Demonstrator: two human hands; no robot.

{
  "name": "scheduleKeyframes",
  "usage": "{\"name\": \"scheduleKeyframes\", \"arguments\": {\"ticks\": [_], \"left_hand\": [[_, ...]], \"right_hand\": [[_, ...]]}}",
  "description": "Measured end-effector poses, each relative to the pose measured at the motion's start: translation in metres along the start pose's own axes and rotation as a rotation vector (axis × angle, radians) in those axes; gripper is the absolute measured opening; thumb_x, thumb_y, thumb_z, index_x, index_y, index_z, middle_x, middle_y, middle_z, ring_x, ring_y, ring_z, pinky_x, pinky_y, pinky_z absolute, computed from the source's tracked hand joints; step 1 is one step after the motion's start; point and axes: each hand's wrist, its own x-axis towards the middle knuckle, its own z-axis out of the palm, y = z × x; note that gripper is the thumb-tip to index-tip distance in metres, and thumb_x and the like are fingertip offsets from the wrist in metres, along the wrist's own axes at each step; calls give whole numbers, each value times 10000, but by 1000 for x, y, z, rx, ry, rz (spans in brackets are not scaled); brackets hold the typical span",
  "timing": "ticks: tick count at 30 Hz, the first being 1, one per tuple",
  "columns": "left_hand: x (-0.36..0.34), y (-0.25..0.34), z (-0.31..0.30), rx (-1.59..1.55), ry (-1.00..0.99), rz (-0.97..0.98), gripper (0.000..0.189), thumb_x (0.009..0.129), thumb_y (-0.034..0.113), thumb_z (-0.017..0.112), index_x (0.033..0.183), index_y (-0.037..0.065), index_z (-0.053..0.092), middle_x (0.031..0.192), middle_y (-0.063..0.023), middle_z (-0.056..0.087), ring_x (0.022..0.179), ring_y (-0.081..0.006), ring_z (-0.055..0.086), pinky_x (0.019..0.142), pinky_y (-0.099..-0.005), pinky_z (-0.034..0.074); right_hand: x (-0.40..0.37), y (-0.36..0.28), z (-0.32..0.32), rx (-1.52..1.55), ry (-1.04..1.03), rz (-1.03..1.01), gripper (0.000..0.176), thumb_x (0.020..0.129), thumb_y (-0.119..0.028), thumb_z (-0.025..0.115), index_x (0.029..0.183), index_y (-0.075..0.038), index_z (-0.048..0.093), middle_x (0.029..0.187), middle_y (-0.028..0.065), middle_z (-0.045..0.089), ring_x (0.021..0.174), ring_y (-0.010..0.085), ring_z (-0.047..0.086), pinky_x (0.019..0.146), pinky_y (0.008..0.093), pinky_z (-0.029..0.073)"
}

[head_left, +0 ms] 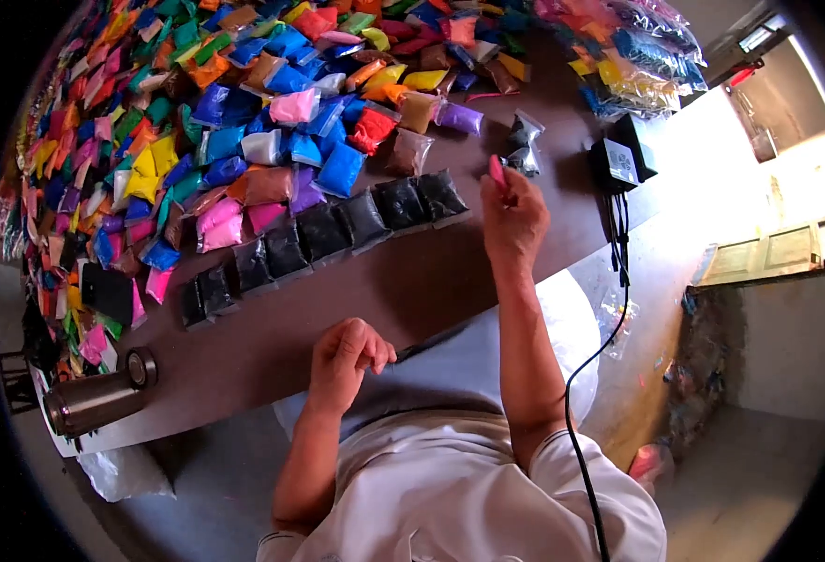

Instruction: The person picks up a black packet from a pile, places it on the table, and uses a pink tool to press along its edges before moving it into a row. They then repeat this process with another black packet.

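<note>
My right hand (517,225) is raised over the right part of the table, thumb and fingers closed on a small pink packet (497,174), much of it hidden by the hand. Just beyond it lie small clear bags with black contents (525,140). My left hand (349,356) hovers by the table's near edge with its fingers curled in, and nothing shows in them. Between the hands and the big pile, a slanting row of flat black packets (323,230) runs across the brown table (393,281).
A heap of colourful packets (244,112) covers the far and left table. Stacked bags (651,70) lie at the far right, near a black box (616,164) with cables. At the left stand a metal flask (94,403) and a dark phone-like slab (108,293).
</note>
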Motion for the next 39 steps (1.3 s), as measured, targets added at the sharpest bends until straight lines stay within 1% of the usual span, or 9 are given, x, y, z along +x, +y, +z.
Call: {"name": "scheduleKeyframes", "arguments": {"ticks": [4,10,13,15,16,18,20,30,39], "left_hand": [[0,0,-1,-41,-15,7,384,972,291,440,670,55,464,593,-40,481,527,-114,453,657,-333,485],[4,3,0,-31,-20,-29,376,958,321,461,662,89,476,582,-47,494,529,-138,464,650,-356,472],[3,3,-1,-37,-27,-32,375,957,329,462,667,92,474,590,-47,498,536,-139,471,657,-356,472],[2,3,-2,-40,-35,-35,375,957,335,460,670,93,472,594,-46,499,539,-139,473,661,-357,472],[1,2,-2,-48,-40,-19,372,959,319,462,676,78,473,608,-39,494,546,-131,475,660,-345,481],[2,1,0,-59,-38,-9,368,961,304,464,682,64,475,622,-32,489,553,-122,478,659,-333,490],[3,2,-1,-41,-42,-35,363,961,308,463,694,62,482,633,-27,471,570,-133,483,679,-338,492],[-5,4,5,137,-27,-49,403,942,396,477,879,14,588,786,-44,588,735,-122,554,731,-287,463],[-10,3,-2,129,-89,-47,375,918,371,542,910,2,603,835,-57,626,792,-119,572,759,-270,466]], "right_hand": [[24,11,-7,-196,157,-3,413,718,-283,728,1079,-116,616,869,115,609,809,283,612,698,378,474],[38,30,-8,-428,-30,71,476,704,-303,726,1142,-167,601,954,114,597,882,306,590,750,415,458],[35,36,-11,-343,37,-6,455,739,-295,698,1140,-106,596,834,75,591,795,254,597,698,362,466],[20,30,-25,403,-64,166,345,788,-271,643,1019,-17,605,693,24,531,616,148,542,549,264,426],[9,25,-35,400,-71,170,345,788,-271,643,1019,-17,605,693,24,531,616,148,542,549,264,426],[-14,12,-58,1017,-546,538,335,856,-325,554,984,-19,599,654,25,516,469,63,402,421,199,295],[-37,-12,-62,1169,-650,723,171,845,-212,526,832,-49,577,626,-16,473,451,52,353,397,214,236],[-80,-43,-46,1169,-1111,776,155,854,-197,521,840,-54,582,662,-27,505,461,41,377,404,193,239],[-90,-53,-42,1057,-911,806,214,904,-259,569,946,-50,584,773,-21,583,589,45,524,474,182,390]]}}
